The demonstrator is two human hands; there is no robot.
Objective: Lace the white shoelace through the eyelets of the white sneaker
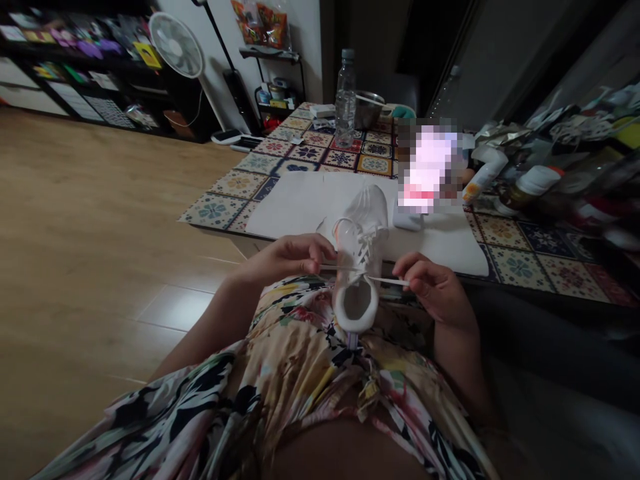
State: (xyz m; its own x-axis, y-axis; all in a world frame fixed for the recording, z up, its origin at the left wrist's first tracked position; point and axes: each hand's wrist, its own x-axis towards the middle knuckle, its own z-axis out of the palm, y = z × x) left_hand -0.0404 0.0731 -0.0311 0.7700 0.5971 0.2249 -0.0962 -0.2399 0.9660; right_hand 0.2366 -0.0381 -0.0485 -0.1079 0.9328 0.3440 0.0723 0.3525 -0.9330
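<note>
While left hand [300, 255] and right hand [431, 283] pinch shoelace ends [393, 281], both curled closed, shoe [349, 252] between

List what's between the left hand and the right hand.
In the head view, the shoe sits between the left hand and right hand, with a lace end drawn out to each.

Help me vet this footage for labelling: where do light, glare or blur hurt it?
In the head view: dim overall; glare on the wooden floor; a bright patch blocked by coarse pixels; clutter at far right smeared; white shoe, left hand and right hand clearer, though slightly soft.
</note>
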